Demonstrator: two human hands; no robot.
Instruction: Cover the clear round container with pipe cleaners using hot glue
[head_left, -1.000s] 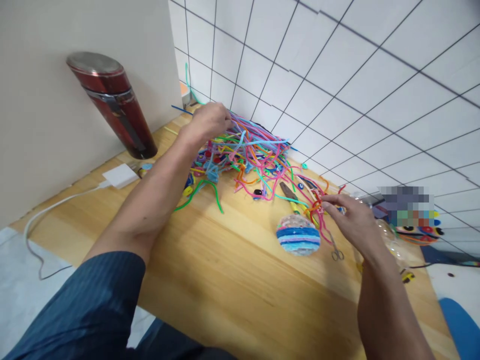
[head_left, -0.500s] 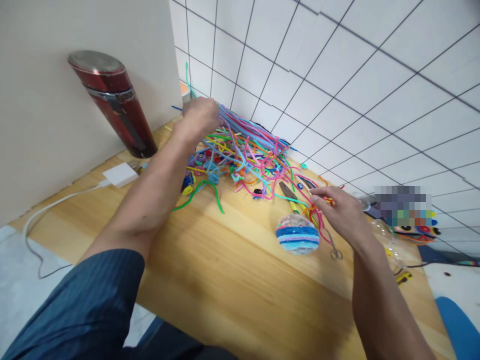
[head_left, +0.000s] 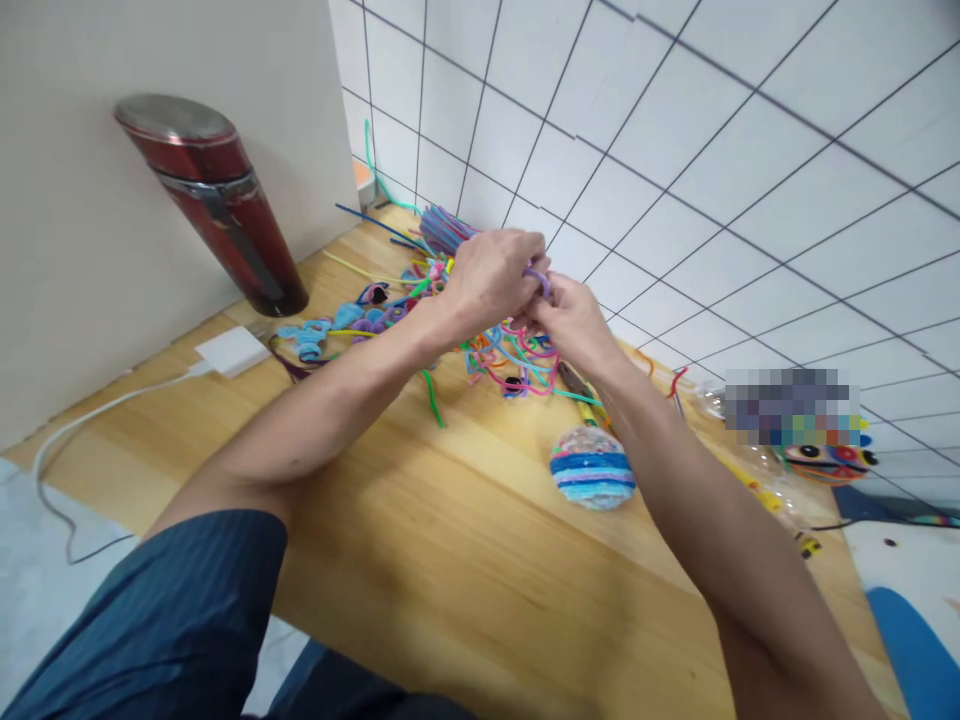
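Observation:
My left hand (head_left: pixel 495 275) and my right hand (head_left: pixel 574 318) meet over the back of the table. A purple pipe cleaner (head_left: pixel 538 281) curves between them, with the fingers of both hands closed on it. Beneath the hands lies a tangled pile of colourful pipe cleaners (head_left: pixel 517 350), partly hidden by them. A bundle of straight purple and blue pipe cleaners (head_left: pixel 442 230) rests behind, against the tiled wall. In front of my right forearm sits a ball (head_left: pixel 592 470) banded in blue, light blue and lilac, its top uncovered.
A red thermos (head_left: pixel 217 210) stands at the left by a white charger (head_left: pixel 232 352) with its cable. Pliers (head_left: pixel 574 382) lie behind the ball, partly covered by my right forearm. A decorated piece with button-like eyes (head_left: pixel 829 460) and clear plastic are at the right.
My left hand has come right from the far end of the bundle. My right hand has moved left and up to meet it. The purple pipe cleaner now shows between them.

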